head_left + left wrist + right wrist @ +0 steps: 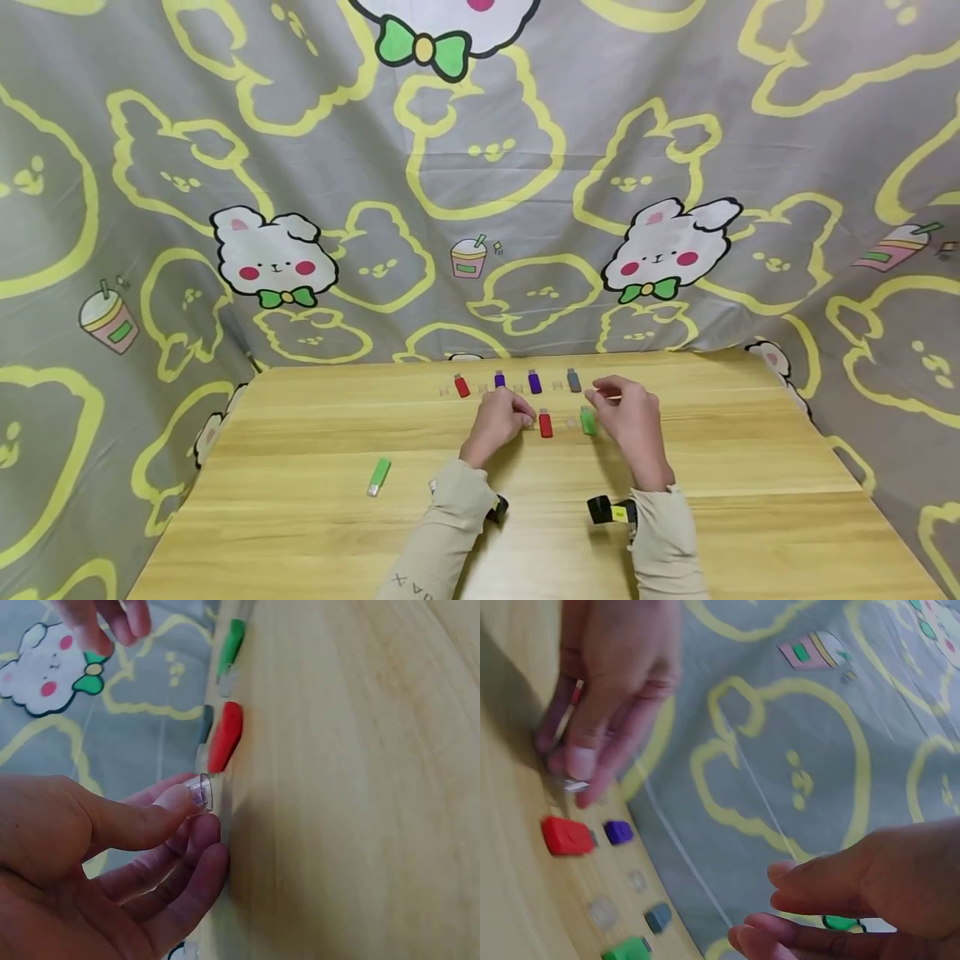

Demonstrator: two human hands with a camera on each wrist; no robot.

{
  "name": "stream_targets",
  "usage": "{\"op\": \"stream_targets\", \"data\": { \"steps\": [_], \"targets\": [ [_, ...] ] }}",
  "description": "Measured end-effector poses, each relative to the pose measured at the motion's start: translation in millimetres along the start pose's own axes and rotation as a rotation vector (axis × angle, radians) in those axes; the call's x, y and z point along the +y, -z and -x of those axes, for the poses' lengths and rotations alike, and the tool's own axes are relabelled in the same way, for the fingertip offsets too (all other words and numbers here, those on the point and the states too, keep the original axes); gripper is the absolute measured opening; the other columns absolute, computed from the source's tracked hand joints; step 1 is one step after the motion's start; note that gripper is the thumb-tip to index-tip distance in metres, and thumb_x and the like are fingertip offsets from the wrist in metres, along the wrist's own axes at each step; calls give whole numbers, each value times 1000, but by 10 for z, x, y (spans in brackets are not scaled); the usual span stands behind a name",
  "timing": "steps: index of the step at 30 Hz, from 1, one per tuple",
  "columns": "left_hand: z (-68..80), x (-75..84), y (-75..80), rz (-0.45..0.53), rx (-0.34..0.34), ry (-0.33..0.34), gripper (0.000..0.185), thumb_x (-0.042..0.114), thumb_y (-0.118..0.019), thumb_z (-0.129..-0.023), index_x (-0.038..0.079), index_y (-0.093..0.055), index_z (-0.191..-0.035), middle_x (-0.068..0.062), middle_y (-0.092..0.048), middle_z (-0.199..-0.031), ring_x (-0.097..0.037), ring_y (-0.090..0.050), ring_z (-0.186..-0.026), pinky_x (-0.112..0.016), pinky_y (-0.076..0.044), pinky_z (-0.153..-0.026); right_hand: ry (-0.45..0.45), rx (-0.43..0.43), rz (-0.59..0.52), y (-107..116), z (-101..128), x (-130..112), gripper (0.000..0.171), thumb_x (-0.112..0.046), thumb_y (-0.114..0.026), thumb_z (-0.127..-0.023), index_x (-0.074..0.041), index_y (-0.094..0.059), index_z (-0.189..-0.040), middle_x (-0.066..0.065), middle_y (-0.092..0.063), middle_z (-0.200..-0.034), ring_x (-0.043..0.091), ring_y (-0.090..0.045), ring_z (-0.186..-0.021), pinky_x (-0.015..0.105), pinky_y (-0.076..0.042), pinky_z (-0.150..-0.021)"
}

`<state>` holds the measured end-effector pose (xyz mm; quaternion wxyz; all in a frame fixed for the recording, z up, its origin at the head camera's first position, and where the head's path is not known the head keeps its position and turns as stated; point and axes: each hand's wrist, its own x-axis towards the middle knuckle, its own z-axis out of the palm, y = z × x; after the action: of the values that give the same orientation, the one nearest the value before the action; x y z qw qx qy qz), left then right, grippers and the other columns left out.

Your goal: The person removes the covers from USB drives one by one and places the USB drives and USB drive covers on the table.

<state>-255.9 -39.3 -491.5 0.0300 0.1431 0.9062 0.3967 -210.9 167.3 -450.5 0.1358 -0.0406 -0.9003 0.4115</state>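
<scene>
My left hand [498, 421] pinches a small clear plastic cap [200, 793] between thumb and fingers, just above the table. Beside it, to the right, lies a red USB stick [545, 423]. My right hand [630, 421] hovers next to a green USB stick [588, 421], its fingers loosely bent and holding nothing. Another clear cap [571, 422] lies between the red and green sticks. Behind them runs a row of USB sticks: one red [461, 386], two purple [534, 382] and one grey-blue [573, 381], with clear caps [557, 385] beside them.
A green and silver USB stick [379, 477] lies apart, left of my left forearm. A small, partly hidden pale object [432, 486] shows by the left sleeve. The wooden table [300, 533] ends at a patterned grey curtain [517, 325]. Black wrist cameras [600, 509] hang under both forearms.
</scene>
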Motion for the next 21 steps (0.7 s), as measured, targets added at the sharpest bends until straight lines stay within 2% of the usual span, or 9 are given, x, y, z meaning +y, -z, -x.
{"op": "stream_targets", "data": {
  "steps": [6,12,15,17,18,19,21],
  "targets": [
    [-32,9,-23,-69,-14,27,13,-5,-77,-86,5,-81,-79,-6,-75,-83,-12,-63,-67,-24,-53,-60,-48,-13,-25,148,-12,106,23,-14,-74,-96,3,-75,-112,19,-76,-102,35,-72,-96,43,-60,-75],
    [-22,32,-36,-90,22,25,13,-7,-80,-82,4,-77,-75,-2,-71,-77,-9,-55,-60,-22,-47,-55,-62,-5,-41,200,-35,174,21,-13,-74,-95,3,-75,-110,20,-75,-103,34,-73,-91,36,-60,-70],
    [-26,20,-55,-80,46,14,12,-7,-81,-81,3,-76,-75,0,-68,-73,-10,-55,-61,-29,-53,-61,-61,-7,-48,207,-37,188,21,-12,-74,-95,3,-75,-110,20,-75,-103,34,-73,-92,36,-60,-70],
    [-32,5,-65,-56,49,9,11,-6,-80,-82,3,-76,-77,0,-68,-72,-10,-54,-62,-38,-56,-80,-58,-8,-51,210,-36,194,21,-12,-74,-95,3,-75,-110,20,-75,-102,35,-73,-93,37,-60,-71],
    [-32,-4,-66,-42,48,5,10,-5,-80,-83,3,-77,-78,-1,-69,-72,-10,-54,-63,-42,-55,-86,-59,-10,-56,212,-34,192,21,-12,-74,-95,3,-75,-110,19,-76,-102,35,-73,-94,37,-60,-71],
    [-30,-9,-61,-24,46,-2,8,-5,-80,-83,2,-77,-80,-2,-70,-73,-10,-55,-64,-45,-54,-88,-60,-13,-58,214,-32,192,21,-12,-74,-95,3,-75,-110,19,-75,-102,35,-73,-94,36,-60,-71],
    [-16,-11,-34,15,33,0,6,-4,-78,-86,2,-78,-84,-4,-73,-78,-10,-56,-67,-45,-53,-89,-63,-17,-62,217,-29,194,21,-12,-74,-95,3,-75,-110,19,-75,-103,36,-73,-95,35,-60,-71]
  ]
}}
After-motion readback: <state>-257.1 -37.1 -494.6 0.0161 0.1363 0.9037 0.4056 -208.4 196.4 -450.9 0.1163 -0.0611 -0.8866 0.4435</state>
